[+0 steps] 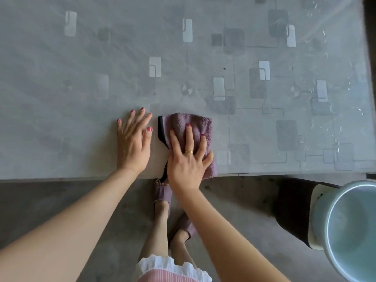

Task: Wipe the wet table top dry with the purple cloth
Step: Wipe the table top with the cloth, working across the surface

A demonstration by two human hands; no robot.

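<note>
The purple cloth (200, 125), folded with a black edge on its left side, lies on the grey patterned table top (71, 102) close to the near edge. My right hand (187, 157) presses flat on it with fingers spread and straight, a gold ring on one finger. My left hand (133, 139) rests flat on the bare table just left of the cloth, fingers spread, holding nothing. Water droplets and streaks glisten on the right part of the table, around its far right corner.
A pale blue-grey bucket (345, 231) stands on the floor at the lower right, beside a dark stool or stand (293, 212). The table's near edge (61, 179) runs across the middle of the view. My feet in purple slippers (162, 192) stand on the concrete floor below.
</note>
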